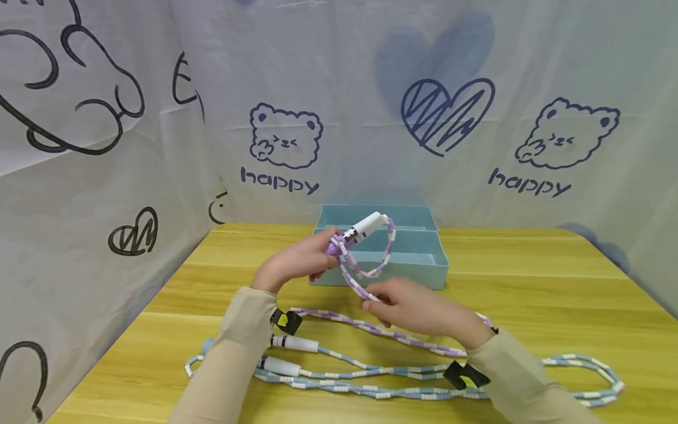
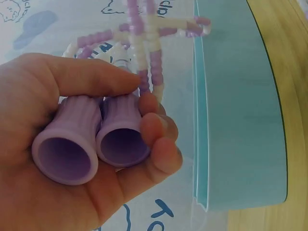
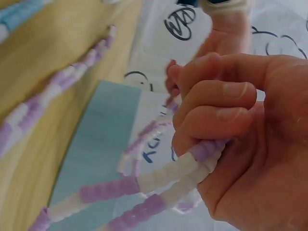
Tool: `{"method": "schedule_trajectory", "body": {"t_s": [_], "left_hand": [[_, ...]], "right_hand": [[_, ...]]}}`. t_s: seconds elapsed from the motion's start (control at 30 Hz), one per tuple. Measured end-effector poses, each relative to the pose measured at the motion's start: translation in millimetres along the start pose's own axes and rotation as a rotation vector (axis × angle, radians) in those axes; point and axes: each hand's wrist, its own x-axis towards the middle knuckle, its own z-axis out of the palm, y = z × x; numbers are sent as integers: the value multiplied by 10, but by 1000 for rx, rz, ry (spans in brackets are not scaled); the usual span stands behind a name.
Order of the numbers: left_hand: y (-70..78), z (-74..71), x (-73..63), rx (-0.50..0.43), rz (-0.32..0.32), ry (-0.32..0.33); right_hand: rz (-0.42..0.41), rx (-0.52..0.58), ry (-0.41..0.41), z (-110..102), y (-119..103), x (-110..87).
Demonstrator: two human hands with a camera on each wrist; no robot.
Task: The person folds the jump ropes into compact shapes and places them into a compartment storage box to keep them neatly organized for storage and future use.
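Note:
My left hand [image 1: 299, 256] holds both handles of a purple-and-white beaded jump rope, lifted in front of the teal box. In the left wrist view the two purple handle ends [image 2: 65, 161] lie side by side across the palm, with thumb and fingers round them. The white part of a handle [image 1: 366, 226] points up and right, and a loop of beaded rope [image 1: 391, 238] hangs from its tip. Lower and to the right, my right hand [image 1: 413, 303] grips two strands of the same rope [image 3: 110, 190] in curled fingers. More of that rope lies along the table behind the hands.
A second jump rope, blue and white [image 1: 371, 372], lies folded across the front of the wooden table, partly under both forearms. Its white handles [image 1: 281, 365] are beside my left sleeve. The open teal box [image 1: 378, 275] stands at the back, against a printed cloth [image 1: 360, 153].

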Motion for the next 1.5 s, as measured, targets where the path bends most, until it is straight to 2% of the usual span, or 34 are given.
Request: {"method": "schedule_trajectory", "body": {"t_s": [0.17, 0.33, 0.5, 0.6, 0.73, 0.97, 1.07, 1.13, 1.3, 1.4, 1.5], "left_hand": [[35, 47, 27, 59, -17, -51], [70, 135, 88, 137, 20, -61], [83, 189, 103, 115, -12, -106], [88, 213, 114, 94, -15, -142], [91, 247, 133, 81, -13, -171], [71, 280, 151, 100, -16, -159], [71, 287, 154, 104, 13, -147], [76, 286, 152, 105, 30, -143], [80, 278, 133, 139, 33, -155], [83, 285, 123, 124, 31, -188], [109, 286, 112, 121, 40, -211]], "right_hand": [[-19, 110, 154, -70, -25, -8], [-49, 197, 315, -59, 1, 6], [-61, 236, 446, -53, 47, 21], [-69, 287, 458, -62, 63, 26], [-78, 379, 405, -71, 64, 34], [-70, 465, 373, -88, 111, 37], [-93, 427, 404, -124, 156, 31], [-85, 353, 444, -172, 192, 11], [57, 205, 508, -330, 251, -93], [128, 192, 517, -413, 256, -142], [136, 201, 519, -486, 252, -172]]}}
